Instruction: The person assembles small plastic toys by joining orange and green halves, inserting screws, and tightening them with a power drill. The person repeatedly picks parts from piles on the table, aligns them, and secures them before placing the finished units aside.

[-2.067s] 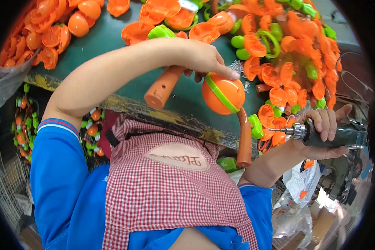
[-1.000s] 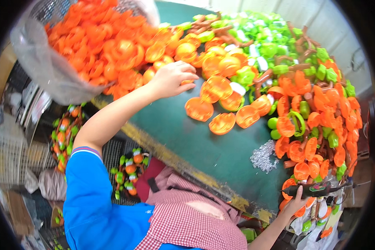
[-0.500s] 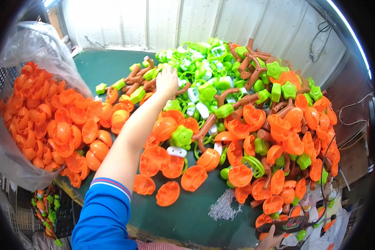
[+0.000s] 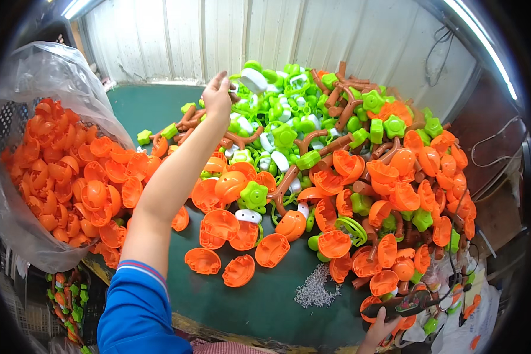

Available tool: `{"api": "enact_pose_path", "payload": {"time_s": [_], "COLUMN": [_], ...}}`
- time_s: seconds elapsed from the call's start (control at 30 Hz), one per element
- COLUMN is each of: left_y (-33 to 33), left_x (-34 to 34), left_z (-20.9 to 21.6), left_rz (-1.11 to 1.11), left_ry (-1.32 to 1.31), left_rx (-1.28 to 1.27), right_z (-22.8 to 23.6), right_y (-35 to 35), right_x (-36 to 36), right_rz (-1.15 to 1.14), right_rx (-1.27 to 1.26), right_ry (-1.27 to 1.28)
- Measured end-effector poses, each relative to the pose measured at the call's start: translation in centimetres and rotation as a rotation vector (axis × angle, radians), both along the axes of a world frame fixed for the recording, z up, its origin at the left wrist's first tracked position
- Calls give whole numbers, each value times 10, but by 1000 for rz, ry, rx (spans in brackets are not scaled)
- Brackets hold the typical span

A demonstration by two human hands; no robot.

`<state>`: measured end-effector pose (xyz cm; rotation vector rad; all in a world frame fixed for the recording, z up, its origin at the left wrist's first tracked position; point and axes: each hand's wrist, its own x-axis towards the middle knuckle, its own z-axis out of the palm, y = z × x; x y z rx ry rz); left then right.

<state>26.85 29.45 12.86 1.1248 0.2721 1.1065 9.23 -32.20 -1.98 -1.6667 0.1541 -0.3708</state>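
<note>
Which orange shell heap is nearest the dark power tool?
The right heap, mixed with brown parts, beside the dark power tool at the right hand; the left heap spills from a clear bag.

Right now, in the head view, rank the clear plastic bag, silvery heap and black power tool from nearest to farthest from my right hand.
1. Black power tool: in your right hand, lower right.
2. Silvery heap: left of that hand.
3. Clear plastic bag: far left.
</note>
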Motion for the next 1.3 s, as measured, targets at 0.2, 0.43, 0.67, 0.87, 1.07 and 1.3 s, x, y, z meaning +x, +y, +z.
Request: {"api": "enact_pose_path", "payload": {"time_s": [0.2, 0.43, 0.67, 0.87, 1.07, 1.3], "left_y": [-139, -249, -303, -309, -293, -238], "left_x": [-145, -332, -367, -362, -343, -267], "left_z": [37, -98, -177, -172, -143, -38], "left_rz": [-385, -169, -447, -581, -444, 592], "left_ry": [31, -27, 380, 402, 123, 380], "left_rx": [286, 1797, 1800, 1586, 1580, 1217], "right_z": [45, 92, 83, 124, 127, 211], "right_y": [43, 186, 302, 342, 331, 306], "right_x": [-14, 60, 176, 255, 295, 136], "right_rz": [-154, 468, 339, 31, 285, 688], "right_rx": [-591, -367, -160, -362, 177, 493], "right_ry": [-1098, -789, -552, -279, -539, -276]}}
